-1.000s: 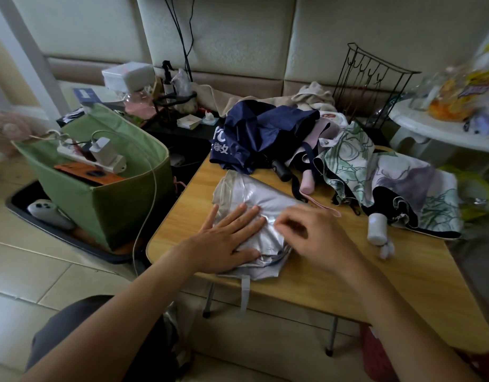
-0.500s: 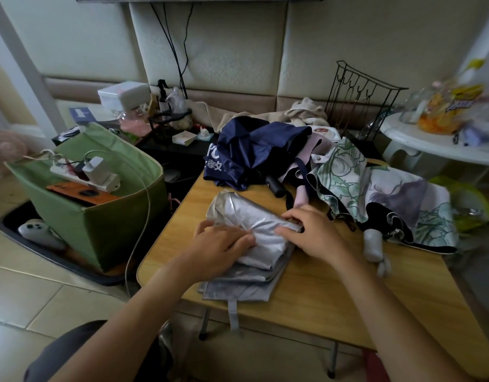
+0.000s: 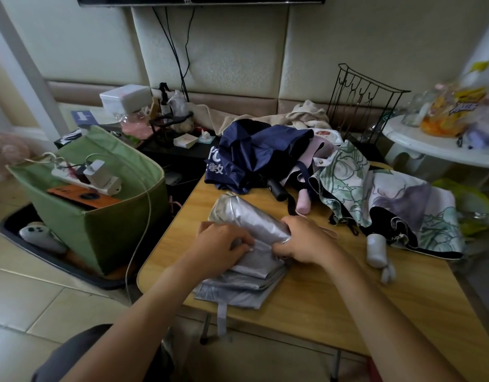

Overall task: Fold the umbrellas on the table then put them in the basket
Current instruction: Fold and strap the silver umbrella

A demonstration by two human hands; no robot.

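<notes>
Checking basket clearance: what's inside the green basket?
In the green basket: a white power strip with a charger plugged in, above an orange flat item. Anything beneath is hidden.

Wooden table, centre to lower right of frame, bearing: silver umbrella at its left near edge; navy umbrella at upper left corner; pink-handled umbrella mid-back; floral umbrella at right, white handle toward the front.
</notes>
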